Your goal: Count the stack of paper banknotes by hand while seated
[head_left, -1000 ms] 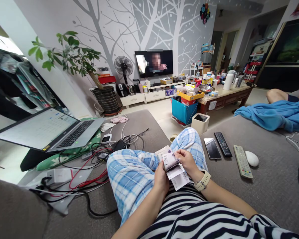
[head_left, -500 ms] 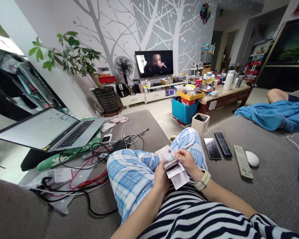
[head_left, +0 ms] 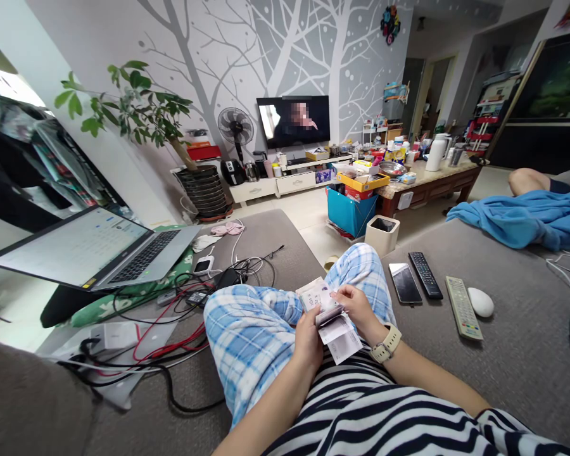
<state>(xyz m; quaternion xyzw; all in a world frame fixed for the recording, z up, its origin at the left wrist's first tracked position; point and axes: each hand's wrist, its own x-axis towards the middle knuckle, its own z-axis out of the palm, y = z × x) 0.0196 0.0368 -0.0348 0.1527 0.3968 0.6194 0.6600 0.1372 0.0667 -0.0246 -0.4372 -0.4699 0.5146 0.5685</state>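
Both hands meet over the lap of the person in checked trousers and a striped top. The left hand (head_left: pixel 308 339) is closed round the near end of a bundle of paper notes (head_left: pixel 319 297), thumb laid across it. The right hand (head_left: pixel 358 308) pinches the upper sheets between thumb and fingertips. The bundle sits between the knees, clear of the cushion, its lower sheets fanned out and drooping toward the belly.

I'd judge the paper light, thin and limp. It will slide sheet over sheet and crease readily, so a firm hold at one short end with the other end left free seems best.

The grey sofa (head_left: pixel 503 380) is soft and broad. To the right lie a phone (head_left: pixel 405 283), a black remote (head_left: pixel 425 275), a pale remote (head_left: pixel 463 308) and a white mouse (head_left: pixel 481 303). To the left are a laptop (head_left: pixel 95 247) and tangled cables (head_left: pixel 171 329). Beyond are a blue blanket (head_left: pixel 527 218) by another person's knee, a cluttered low counter (head_left: pixel 437 174), a television (head_left: pixel 293 120) and a potted plant (head_left: pixel 133 104).
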